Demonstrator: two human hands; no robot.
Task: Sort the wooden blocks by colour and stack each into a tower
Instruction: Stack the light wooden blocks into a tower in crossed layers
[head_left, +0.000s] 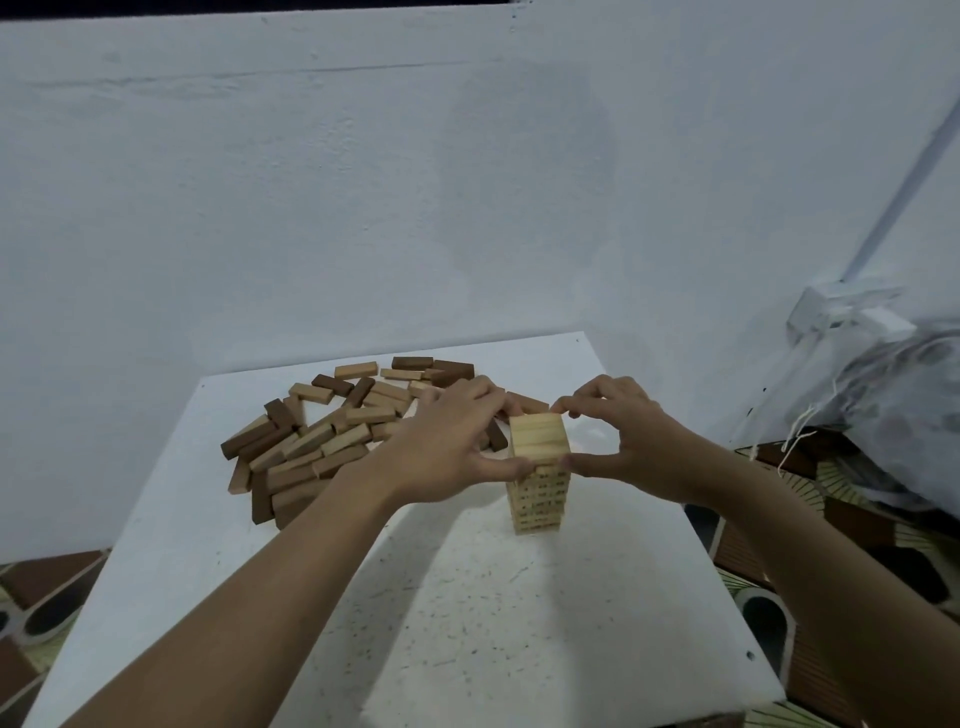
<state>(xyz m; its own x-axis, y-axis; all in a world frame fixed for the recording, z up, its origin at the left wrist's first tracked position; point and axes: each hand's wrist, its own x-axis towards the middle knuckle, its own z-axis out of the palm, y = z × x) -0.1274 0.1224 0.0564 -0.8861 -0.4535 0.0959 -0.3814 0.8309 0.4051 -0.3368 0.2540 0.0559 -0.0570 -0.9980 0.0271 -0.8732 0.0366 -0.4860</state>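
the light tower (540, 499) stood on the white table (467, 623), right of centre, with the unsorted pile (322, 441) of light and dark blocks lying apart to its left rear. the left hand (452, 447) and right hand (628, 441) bracketed the top layer (537, 439): each thumb lay against a near corner and the fingers curved to the far edge, a light pinch from both sides, with nothing else carried. the step in hand appeared to be squaring that layer. to do it well, apply equal, inward pressure only, never downward or forward; bring the layer's edges flush with the course beneath; release both hands together, straight outward, so the narrow tower is not dragged.
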